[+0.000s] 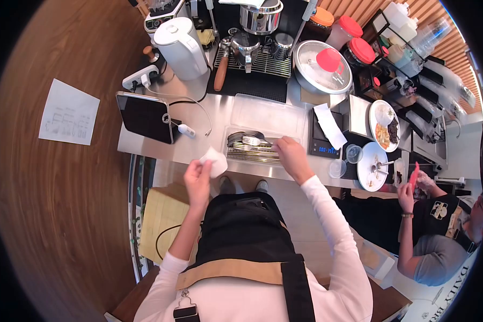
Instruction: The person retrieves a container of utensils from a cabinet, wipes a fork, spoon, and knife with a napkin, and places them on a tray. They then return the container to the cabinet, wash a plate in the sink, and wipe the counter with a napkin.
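Note:
Pinched between the fingers of my left hand [197, 180] is a white cloth or tissue [216, 162], just off the counter's front edge. My right hand [292, 156] is closed at the right end of a clear cutlery box [236, 156], its fingers at a metal fork [255, 141]. More forks and spoons lie in the box, with long thin gold-coloured pieces along its front. Behind the box sits a clear plastic lid [268, 114].
A tablet [146, 117] and a white kettle [180, 49] stand at the left. Behind is an espresso machine [268, 63]. To the right are a black scale [324, 146], plates [366, 170] and a co-worker [440, 236] with a red object.

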The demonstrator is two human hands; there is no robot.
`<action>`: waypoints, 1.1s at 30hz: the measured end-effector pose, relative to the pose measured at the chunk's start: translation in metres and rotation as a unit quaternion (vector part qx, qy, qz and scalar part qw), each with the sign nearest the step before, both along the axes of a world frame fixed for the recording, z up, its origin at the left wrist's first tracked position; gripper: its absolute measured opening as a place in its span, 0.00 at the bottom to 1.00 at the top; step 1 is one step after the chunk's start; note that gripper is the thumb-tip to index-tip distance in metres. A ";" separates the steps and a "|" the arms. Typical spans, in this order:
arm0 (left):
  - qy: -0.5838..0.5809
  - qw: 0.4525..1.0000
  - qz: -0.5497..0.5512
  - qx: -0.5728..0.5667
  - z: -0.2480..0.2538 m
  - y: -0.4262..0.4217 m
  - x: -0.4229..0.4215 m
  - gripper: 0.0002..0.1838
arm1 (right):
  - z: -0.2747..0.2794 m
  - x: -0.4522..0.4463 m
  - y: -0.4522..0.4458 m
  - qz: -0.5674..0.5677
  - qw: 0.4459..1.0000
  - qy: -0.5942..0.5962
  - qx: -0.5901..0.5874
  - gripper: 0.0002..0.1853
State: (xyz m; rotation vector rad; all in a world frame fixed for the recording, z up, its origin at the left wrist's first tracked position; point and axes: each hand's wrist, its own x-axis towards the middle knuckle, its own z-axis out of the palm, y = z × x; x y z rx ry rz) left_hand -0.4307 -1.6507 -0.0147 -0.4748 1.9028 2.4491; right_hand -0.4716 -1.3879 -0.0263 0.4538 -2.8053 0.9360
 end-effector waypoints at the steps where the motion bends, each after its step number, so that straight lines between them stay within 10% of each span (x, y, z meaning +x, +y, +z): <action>1: 0.002 1.000 -0.002 0.004 -0.003 0.012 -0.008 0.06 | 0.013 0.007 -0.005 -0.002 0.996 -0.008 -0.084 0.02; 4: 0.022 0.996 -0.024 0.085 0.000 0.047 -0.027 0.06 | 0.029 0.036 -0.026 -0.075 0.887 -0.301 -0.343 0.05; 7: 0.028 0.990 -0.071 0.121 0.030 0.061 -0.032 0.06 | 0.036 0.051 -0.033 -0.060 0.827 -0.317 -0.460 0.07; 24: 0.024 0.985 -0.160 0.066 0.045 0.055 -0.039 0.08 | 0.048 0.073 -0.052 -0.096 0.756 -0.327 -0.559 0.07; 33: 0.026 0.940 -0.306 0.146 0.063 0.032 -0.045 0.25 | 0.058 0.073 -0.048 -0.055 0.723 -0.344 -0.597 0.07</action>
